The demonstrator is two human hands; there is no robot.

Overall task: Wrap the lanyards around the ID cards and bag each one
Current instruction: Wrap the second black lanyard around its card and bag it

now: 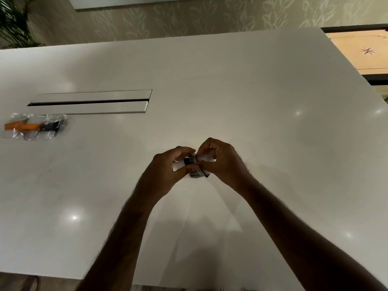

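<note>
Both hands meet above the middle of the white table (pixel 231 101). Between them is a white ID card (pixel 204 158) with a black lanyard (pixel 194 174) wound around its middle and a metal clip showing on top. My left hand (pixel 165 171) pinches the card's left end, and my right hand (pixel 222 160) grips its right end. Fingers hide most of the card. At the far left of the table lie two clear plastic bags (pixel 34 127), one with an orange lanyard, one with a black lanyard.
A long cable slot with a flap lid (pixel 90 101) is set into the table at the left. A carrom board (pixel 361 51) stands beyond the table's right corner. A leafy plant (pixel 14 22) is at the far left. The near table edge runs along the bottom left.
</note>
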